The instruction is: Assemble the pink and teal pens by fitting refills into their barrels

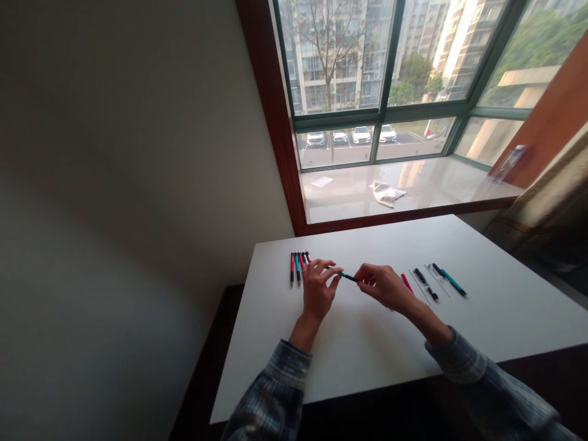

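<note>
Between my two hands a teal and black pen (348, 277) is held a little above the white table (362, 361). My left hand (318, 286) pinches its left end between thumb and finger. At the other end, the fingertips of my right hand (380, 284) are closed on the black part. Left of my left hand, several pens (292, 269) in red, teal and other colours lie side by side, some partly hidden by that hand. Right of my right hand lie a red pen part (407, 282), black pen parts (426, 285), thin refills and a teal barrel (453, 282).
Behind the table is a windowsill (349, 205) with a crumpled white wrapper (388, 193) and a flat paper (322, 182). A clear bottle (509, 163) stands at the sill's right end. A wall (138, 184) rises on the left, and a curtain (542, 184) hangs at right.
</note>
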`<state>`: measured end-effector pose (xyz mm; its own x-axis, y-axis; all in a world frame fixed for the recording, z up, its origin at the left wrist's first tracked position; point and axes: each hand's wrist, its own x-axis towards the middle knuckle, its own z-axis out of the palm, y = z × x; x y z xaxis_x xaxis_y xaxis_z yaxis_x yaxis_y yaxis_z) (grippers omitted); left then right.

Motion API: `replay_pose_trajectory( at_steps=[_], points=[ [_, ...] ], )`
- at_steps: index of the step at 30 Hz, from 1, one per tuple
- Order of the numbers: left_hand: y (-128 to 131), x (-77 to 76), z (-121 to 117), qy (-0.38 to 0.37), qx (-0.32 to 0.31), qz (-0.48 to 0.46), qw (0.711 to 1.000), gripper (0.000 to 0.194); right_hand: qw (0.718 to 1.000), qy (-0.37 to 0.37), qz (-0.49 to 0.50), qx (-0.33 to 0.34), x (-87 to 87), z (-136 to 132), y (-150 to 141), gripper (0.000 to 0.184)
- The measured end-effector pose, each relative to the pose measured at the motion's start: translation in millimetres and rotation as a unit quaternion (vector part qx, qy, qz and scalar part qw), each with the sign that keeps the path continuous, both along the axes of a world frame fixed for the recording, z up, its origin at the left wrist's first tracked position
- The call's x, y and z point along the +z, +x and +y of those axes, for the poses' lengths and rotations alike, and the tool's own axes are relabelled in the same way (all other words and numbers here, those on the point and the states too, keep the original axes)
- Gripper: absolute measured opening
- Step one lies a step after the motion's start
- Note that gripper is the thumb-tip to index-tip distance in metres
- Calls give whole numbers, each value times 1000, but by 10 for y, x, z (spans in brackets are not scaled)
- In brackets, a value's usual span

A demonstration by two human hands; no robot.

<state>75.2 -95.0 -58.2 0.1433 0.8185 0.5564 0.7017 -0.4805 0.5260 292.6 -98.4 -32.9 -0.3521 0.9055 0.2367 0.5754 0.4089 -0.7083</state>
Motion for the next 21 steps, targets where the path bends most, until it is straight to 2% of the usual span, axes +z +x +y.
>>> replay_pose_trajectory(
  at_steps=[4,10,17,21],
  points=[
    [-46,15,29,43,77,-53,995,32,996,18,-47,-77,-117,5,-272,8],
    [-128,39,85,70,168,-136,974,24,990,-1,-107,-93,-265,152,-679,20],
    [-137,86,75,74,193,-170,963,23,988,-19,-115,-99,-303,280,-1016,26],
    [-142,76,75,66,191,-181,962,24,993,-9,-91,-80,-329,317,-1125,20]
  ],
)
